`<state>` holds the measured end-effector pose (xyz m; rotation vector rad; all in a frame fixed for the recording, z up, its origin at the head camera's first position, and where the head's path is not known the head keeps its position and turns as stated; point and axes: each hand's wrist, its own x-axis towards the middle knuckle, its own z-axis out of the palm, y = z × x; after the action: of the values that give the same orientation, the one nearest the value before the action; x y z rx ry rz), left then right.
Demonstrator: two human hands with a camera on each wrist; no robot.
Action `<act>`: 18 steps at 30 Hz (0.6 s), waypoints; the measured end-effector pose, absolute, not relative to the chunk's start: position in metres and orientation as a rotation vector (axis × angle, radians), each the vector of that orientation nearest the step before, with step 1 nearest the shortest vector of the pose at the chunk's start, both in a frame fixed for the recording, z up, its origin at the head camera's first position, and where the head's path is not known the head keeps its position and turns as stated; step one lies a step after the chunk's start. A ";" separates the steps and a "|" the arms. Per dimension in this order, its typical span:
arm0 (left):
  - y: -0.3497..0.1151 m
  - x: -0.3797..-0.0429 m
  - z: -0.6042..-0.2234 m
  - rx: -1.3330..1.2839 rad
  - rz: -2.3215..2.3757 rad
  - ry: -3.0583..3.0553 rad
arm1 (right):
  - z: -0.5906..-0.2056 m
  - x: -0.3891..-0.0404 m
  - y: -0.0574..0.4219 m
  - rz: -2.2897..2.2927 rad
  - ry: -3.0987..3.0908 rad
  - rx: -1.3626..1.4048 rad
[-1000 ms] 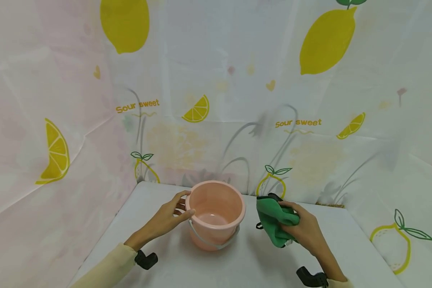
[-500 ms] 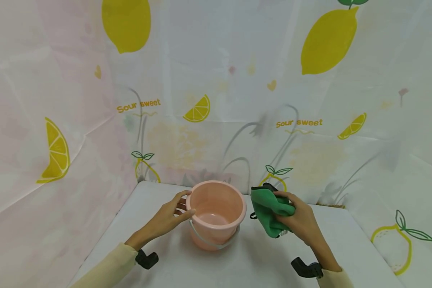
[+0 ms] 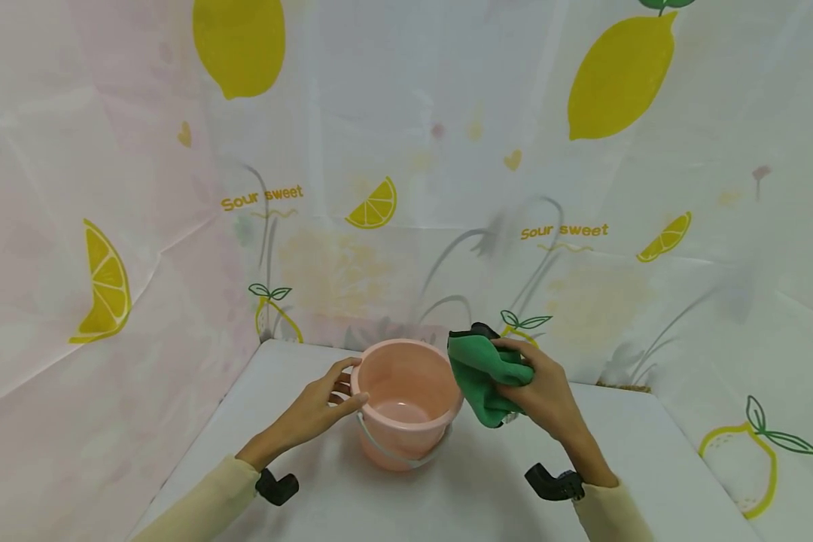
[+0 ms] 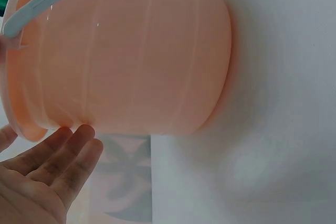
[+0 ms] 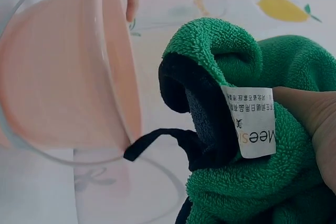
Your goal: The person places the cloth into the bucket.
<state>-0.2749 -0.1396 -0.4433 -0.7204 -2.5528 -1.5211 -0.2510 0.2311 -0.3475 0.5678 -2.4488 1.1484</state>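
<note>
Your left hand (image 3: 312, 410) isn't clenched: digits spread across the left side of the pale pink round plastic bucket (image 3: 405, 443), thumb (image 3: 349, 406) at the rim, and in the left wrist view the fingers (image 4: 81, 171) are fairly straight, tips against the outer wall just under the lip. Reads as a light steadying touch, not a full grab. Your right hand (image 3: 545, 388) grips the bunched green terry-cloth towel (image 3: 481, 376), thumb pressing into the folds; bunching likely keeps it compact. Towel's up off the table, by the bucket's right rim and overlapping it from the head camera. Black edge trim (image 5: 202, 80) and a white printed label (image 5: 254, 124) hang out of your grip, plus a small black fabric loop (image 5: 167, 133). Can't tell from the right wrist view whether that loop touches the rim or just passes in front. Bucket stands upright, mouth up, grey curved handle (image 3: 415, 463) dropped against your side, so it's not across the mouth. Inside, you see pink wall and a glossy floor; towel masks some right rim. Under it, white tabletop (image 3: 339, 512); behind, lemon-print sheeting (image 3: 406, 113).
</note>
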 end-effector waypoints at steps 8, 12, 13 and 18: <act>-0.140 -0.275 -0.444 -0.738 -1.495 -2.564 | -0.344 -0.259 0.204 1.191 -2.416 0.644; -0.141 -0.274 -0.445 -0.701 -1.476 -2.596 | -0.345 -0.263 0.191 1.199 -2.416 0.688; -0.141 -0.275 -0.446 -0.701 -1.476 -2.598 | -0.346 -0.264 0.188 1.199 -2.414 0.695; -0.140 -0.276 -0.445 -0.710 -1.488 -2.595 | -0.351 -0.270 0.175 1.206 -2.393 0.712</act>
<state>-0.2758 -0.1403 -0.4445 -0.7105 -2.5955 -1.4885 -0.2699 0.1748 -0.3508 0.7117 -2.3927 1.2061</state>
